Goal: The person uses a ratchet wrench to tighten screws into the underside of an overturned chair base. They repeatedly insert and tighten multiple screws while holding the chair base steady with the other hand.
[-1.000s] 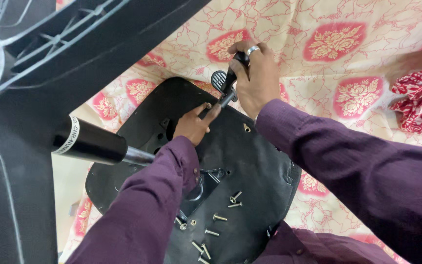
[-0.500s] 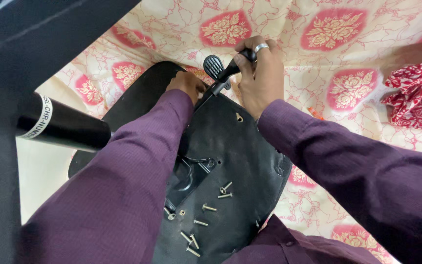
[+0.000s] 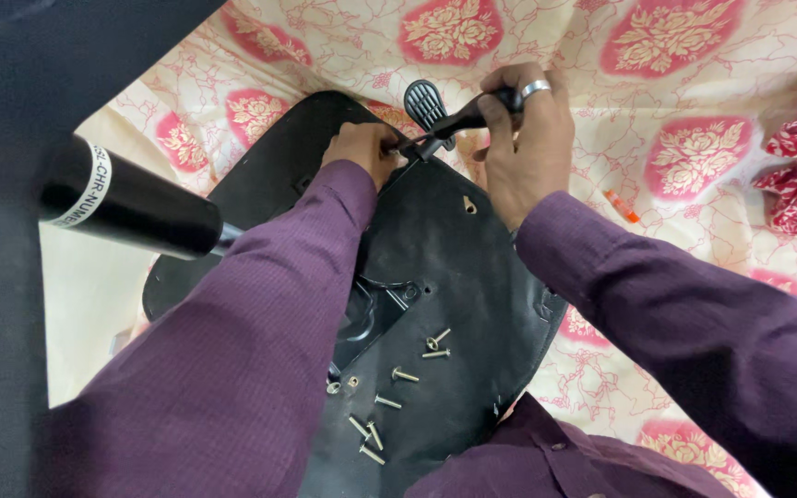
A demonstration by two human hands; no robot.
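The right hand [image 3: 526,138] closes its fingers around a black lever handle [image 3: 458,118] at the far edge of the upturned black chair seat [image 3: 445,249]. The left hand [image 3: 362,149] pinches the lever's inner end. Loose screws [image 3: 405,375] lie on the seat, near the body.

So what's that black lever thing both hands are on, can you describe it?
The black lever looks like a slim plastic or metal rod ending in a ribbed oval paddle. It lies tilted across the far edge of the upturned black seat base, over the floral cloth. The right hand grips its upper end; the left hand pinches its lower end against the base.
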